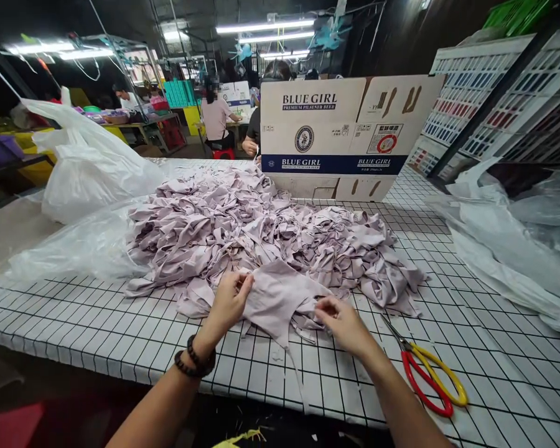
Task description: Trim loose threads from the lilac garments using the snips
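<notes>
Between my hands a pale lilac fabric piece (280, 295) is spread, with a thin strip hanging from it over the table's front edge. My left hand (231, 298) pinches its left side between thumb and fingers. At its right, my right hand (340, 320) has thumb and fingertips closed on the fabric's edge. Just behind lies a big heap of similar lilac fabric pieces (205, 221), crumpled and tangled. Scissors (420, 361) with one red and one yellow handle lie to the right of my right forearm, blades pointing away from me.
A Blue Girl cardboard box (326, 137) stands behind the heap. White plastic bags (98, 168) lie at left, and more plastic (504, 230) at right. Thin black lines cross the white table (448, 317). Beyond, a person (214, 115) sits at another table; another person's hand (251, 146) shows beside the box.
</notes>
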### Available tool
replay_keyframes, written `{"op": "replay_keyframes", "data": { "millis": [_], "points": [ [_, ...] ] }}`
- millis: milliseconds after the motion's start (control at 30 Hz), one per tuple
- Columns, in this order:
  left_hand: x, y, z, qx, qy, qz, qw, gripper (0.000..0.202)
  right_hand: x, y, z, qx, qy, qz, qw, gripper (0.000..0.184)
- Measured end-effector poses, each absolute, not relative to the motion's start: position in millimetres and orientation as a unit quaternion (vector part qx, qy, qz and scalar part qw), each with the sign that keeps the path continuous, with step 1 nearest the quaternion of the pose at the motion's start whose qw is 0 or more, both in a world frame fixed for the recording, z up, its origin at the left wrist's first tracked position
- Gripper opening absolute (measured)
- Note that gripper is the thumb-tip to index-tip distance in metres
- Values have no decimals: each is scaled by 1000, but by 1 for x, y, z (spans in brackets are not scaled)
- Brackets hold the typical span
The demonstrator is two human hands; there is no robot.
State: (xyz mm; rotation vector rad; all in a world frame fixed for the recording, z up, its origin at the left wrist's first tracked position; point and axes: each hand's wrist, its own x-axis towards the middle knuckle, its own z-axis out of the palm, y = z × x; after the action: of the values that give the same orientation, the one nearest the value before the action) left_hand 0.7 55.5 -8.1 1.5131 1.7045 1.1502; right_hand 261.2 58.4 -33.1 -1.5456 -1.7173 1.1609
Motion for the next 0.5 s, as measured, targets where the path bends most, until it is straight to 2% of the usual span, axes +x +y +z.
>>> {"op": "replay_keyframes", "data": {
  "millis": [100,167,233,367,500],
  "points": [
    [1,22,-15,541,637,356,418,42,240,21,-47,-566,-640,471,220,16],
    [5,5,-22,489,619,291,542,50,224,4,-53,-579,-634,463,220,14],
    [14,-10,-30,449,598,256,613,55,212,-4,-57,-581,-627,464,233,12],
    [40,-31,-41,456,552,236,657,61,210,1,-54,-531,-605,543,240,21],
    [62,-38,-39,398,512,325,689,59,216,5,-42,-505,-571,584,278,37]
  ]
}}
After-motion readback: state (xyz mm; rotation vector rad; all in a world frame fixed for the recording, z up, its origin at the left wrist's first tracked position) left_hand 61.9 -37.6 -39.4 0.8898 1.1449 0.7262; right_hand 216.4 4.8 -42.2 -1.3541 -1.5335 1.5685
